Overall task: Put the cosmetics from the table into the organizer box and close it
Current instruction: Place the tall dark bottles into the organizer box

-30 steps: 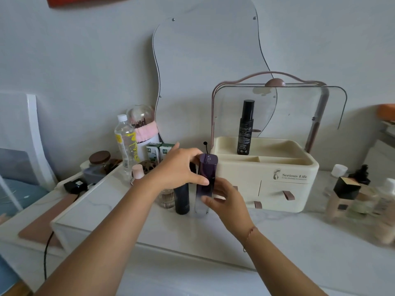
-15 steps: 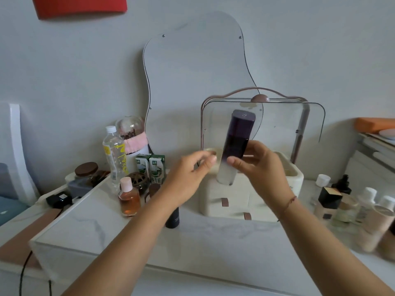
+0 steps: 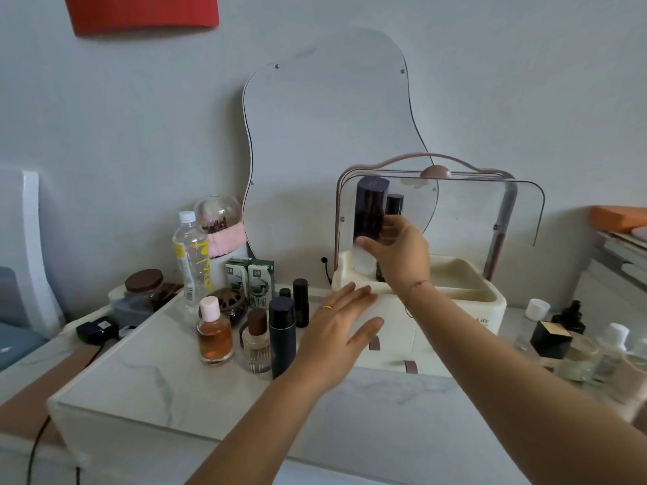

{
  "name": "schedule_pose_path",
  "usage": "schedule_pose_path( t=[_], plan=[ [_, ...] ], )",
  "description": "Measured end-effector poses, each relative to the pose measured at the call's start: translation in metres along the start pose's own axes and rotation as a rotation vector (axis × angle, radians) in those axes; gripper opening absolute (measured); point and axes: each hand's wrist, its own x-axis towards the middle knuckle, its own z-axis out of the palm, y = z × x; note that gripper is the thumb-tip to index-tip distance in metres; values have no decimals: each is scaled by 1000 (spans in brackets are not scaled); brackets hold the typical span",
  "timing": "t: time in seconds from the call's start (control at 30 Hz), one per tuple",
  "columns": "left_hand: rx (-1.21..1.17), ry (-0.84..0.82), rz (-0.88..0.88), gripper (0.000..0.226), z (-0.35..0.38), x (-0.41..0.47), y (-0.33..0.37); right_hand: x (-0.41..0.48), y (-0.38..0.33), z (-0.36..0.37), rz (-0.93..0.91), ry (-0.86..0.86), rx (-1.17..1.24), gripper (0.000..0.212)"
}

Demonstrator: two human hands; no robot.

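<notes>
A cream organizer box (image 3: 465, 295) stands on the marble table (image 3: 182, 390) with its clear lid (image 3: 472, 211) raised. My right hand (image 3: 395, 250) grips a tall purple bottle (image 3: 369, 211) upright in the box's left rear compartment, beside a black spray bottle (image 3: 394, 204) standing there. My left hand (image 3: 341, 327) hovers open in front of the box's left corner, holding nothing. Left of it stand a black tube (image 3: 282, 336), a ribbed glass bottle (image 3: 257, 339), an amber bottle with a pink cap (image 3: 213, 332) and a small black bottle (image 3: 301, 306).
More bottles (image 3: 553, 337) crowd the table right of the box. A water bottle (image 3: 190, 257), two milk cartons (image 3: 250, 283), a lidded jar (image 3: 143, 288) and a wavy mirror (image 3: 332, 141) stand at the back. A black adapter (image 3: 96, 330) lies left.
My right hand carried the purple bottle from the table up into the organizer's left rear compartment. My left hand let go of it and opened in front of the box.
</notes>
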Motion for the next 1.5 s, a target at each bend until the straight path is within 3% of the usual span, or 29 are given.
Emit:
schedule_pose_path(
  t=[0.53,0.67,0.77,0.9,1.2,1.4,1.5],
  plan=[
    [13,42,47,49,7,4,-5,13,16,13,216,-142,-256,29],
    [-3,49,49,50,7,4,-5,12,19,8,247,-220,-373,40],
    [-17,49,44,53,7,4,-5,14,17,10,232,-232,-414,26],
    [-30,50,54,49,7,3,-5,16,19,18,249,-257,-484,25],
    [-58,72,80,46,10,3,-7,23,19,37,244,-181,-718,21],
    [-38,55,73,49,10,3,-9,24,20,31,224,-220,-648,19],
    [-16,51,67,53,12,4,-11,19,21,12,170,-151,-552,20]
  ],
)
